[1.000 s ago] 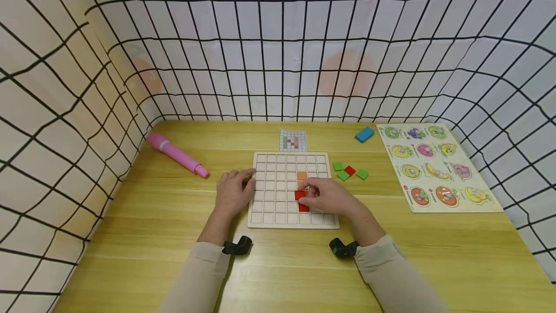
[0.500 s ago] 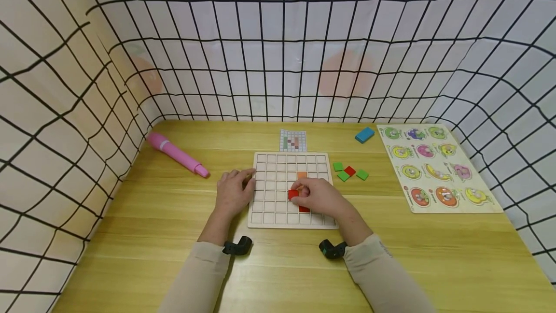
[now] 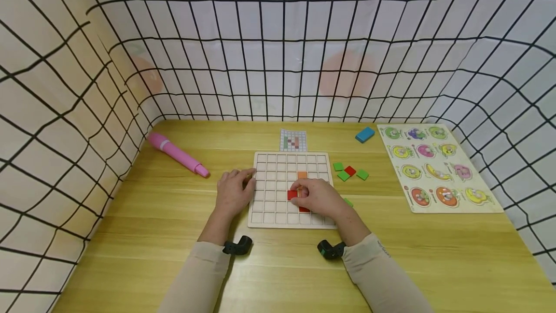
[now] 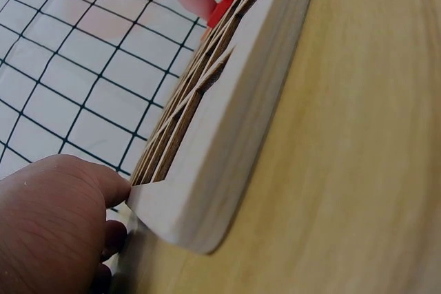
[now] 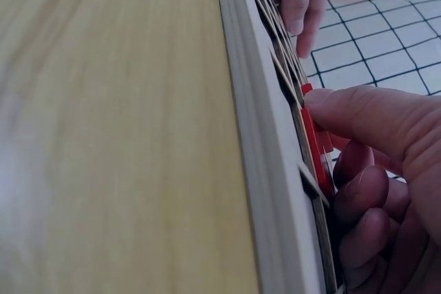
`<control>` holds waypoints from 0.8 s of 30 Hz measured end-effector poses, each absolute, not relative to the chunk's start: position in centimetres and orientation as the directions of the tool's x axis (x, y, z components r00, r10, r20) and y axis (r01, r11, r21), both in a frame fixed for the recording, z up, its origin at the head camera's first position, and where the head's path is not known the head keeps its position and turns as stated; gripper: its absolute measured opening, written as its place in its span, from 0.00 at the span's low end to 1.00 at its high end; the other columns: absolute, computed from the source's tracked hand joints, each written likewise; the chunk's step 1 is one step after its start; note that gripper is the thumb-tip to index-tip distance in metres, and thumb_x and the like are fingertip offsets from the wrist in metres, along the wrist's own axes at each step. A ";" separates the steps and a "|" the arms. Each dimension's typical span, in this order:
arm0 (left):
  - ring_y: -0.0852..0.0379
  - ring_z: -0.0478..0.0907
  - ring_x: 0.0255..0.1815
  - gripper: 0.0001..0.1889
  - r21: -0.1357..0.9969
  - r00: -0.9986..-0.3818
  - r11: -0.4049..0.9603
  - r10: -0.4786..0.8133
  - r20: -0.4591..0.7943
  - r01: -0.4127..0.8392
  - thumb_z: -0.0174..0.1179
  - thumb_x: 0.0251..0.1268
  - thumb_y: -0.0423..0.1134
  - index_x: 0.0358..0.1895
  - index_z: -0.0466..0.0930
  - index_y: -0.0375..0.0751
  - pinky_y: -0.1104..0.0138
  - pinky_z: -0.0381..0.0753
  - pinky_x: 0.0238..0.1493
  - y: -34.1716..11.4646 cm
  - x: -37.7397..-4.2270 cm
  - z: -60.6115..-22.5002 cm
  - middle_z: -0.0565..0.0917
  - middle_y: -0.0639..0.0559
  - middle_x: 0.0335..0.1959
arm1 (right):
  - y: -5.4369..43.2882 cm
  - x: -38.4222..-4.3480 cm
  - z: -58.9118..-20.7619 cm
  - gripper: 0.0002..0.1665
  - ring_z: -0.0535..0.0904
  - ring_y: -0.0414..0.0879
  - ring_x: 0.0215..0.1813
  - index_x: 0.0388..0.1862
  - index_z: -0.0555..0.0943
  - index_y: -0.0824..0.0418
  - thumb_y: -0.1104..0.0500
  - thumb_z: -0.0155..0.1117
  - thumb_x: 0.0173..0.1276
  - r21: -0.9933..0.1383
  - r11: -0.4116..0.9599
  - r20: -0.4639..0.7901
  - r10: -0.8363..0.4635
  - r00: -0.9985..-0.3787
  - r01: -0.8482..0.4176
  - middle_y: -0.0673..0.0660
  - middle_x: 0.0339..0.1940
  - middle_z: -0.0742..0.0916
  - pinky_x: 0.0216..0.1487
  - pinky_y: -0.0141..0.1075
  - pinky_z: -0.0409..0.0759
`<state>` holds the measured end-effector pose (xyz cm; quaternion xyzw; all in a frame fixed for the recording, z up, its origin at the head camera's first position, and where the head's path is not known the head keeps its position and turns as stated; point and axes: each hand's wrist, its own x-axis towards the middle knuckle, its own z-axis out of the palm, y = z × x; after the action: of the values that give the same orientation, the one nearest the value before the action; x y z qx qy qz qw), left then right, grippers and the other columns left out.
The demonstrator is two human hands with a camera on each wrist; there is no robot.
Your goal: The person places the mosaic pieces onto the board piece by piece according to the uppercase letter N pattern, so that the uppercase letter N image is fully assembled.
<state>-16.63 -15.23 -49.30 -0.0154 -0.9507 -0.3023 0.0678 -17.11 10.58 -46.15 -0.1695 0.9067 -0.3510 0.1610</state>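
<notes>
My right hand (image 3: pixel 319 197) pinches a red square tile (image 3: pixel 292 195) between thumb and fingers over the wooden grid board (image 3: pixel 270 176). In the right wrist view the thumb rests on a red tile (image 5: pixel 307 89), low at the board. Whether the tile lies fully inside its cell cannot be told. Partly covered by this hand are another red tile (image 3: pixel 304 209) and an orange tile (image 3: pixel 301 175), both in the grid. My left hand (image 3: pixel 234 192) stays at the board's left edge, fingers loosely bent, the thumb touching the rim in the left wrist view.
Green tiles (image 3: pixel 362 174) and a red tile (image 3: pixel 350 171) lie right of the board; one green tile (image 3: pixel 348 202) shows beside the right wrist. A pattern card (image 3: pixel 293 140) sits behind the board. Around it are a pink microphone (image 3: pixel 180 156), blue block (image 3: pixel 365 134) and fruit puzzle board (image 3: pixel 438 168).
My right hand has moved left across the grid with the red tile, then nearly stopped. A green tile has come into view beside the right wrist. The left hand has not moved.
</notes>
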 end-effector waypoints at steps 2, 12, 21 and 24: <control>0.46 0.72 0.49 0.19 0.577 -0.990 0.814 -0.013 0.140 0.071 0.56 0.74 0.48 0.64 0.82 0.55 0.51 0.65 0.55 -15.2 -16.6 -49.3 0.85 0.46 0.48 | 10.6 -17.1 -46.1 0.14 0.70 0.42 0.24 0.48 0.85 0.51 0.52 0.74 0.65 -0.691 0.695 -0.168 -0.422 -0.891 -0.199 0.48 0.23 0.77 0.29 0.35 0.66; 0.45 0.72 0.50 0.19 0.576 -0.991 0.814 -0.010 0.134 0.070 0.55 0.74 0.48 0.65 0.82 0.55 0.50 0.65 0.55 -15.2 -16.6 -49.1 0.85 0.46 0.49 | 10.6 -17.1 -46.2 0.14 0.70 0.43 0.24 0.48 0.85 0.50 0.51 0.74 0.64 -0.684 0.705 -0.174 -0.409 -0.896 -0.190 0.48 0.23 0.77 0.29 0.35 0.65; 0.45 0.72 0.49 0.19 0.583 -0.991 0.810 -0.010 0.133 0.070 0.56 0.74 0.46 0.64 0.82 0.54 0.50 0.65 0.55 -15.1 -16.4 -48.9 0.85 0.46 0.47 | 10.6 -17.1 -46.1 0.14 0.70 0.43 0.26 0.48 0.85 0.51 0.52 0.74 0.65 -0.704 0.690 -0.188 -0.406 -0.894 -0.165 0.49 0.24 0.77 0.30 0.35 0.66; 0.45 0.72 0.48 0.19 0.583 -0.991 0.809 -0.010 0.130 0.068 0.56 0.74 0.46 0.64 0.82 0.54 0.50 0.65 0.55 -15.1 -16.4 -48.8 0.84 0.46 0.46 | 10.8 -17.1 -46.0 0.14 0.71 0.44 0.28 0.49 0.85 0.51 0.52 0.74 0.65 -0.722 0.676 -0.189 -0.398 -0.898 -0.148 0.49 0.25 0.77 0.32 0.36 0.68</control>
<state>-16.39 -15.10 -48.81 -0.0151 -0.9490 -0.3084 0.0635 -17.06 10.76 -45.97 -0.1515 0.8999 -0.3730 0.1676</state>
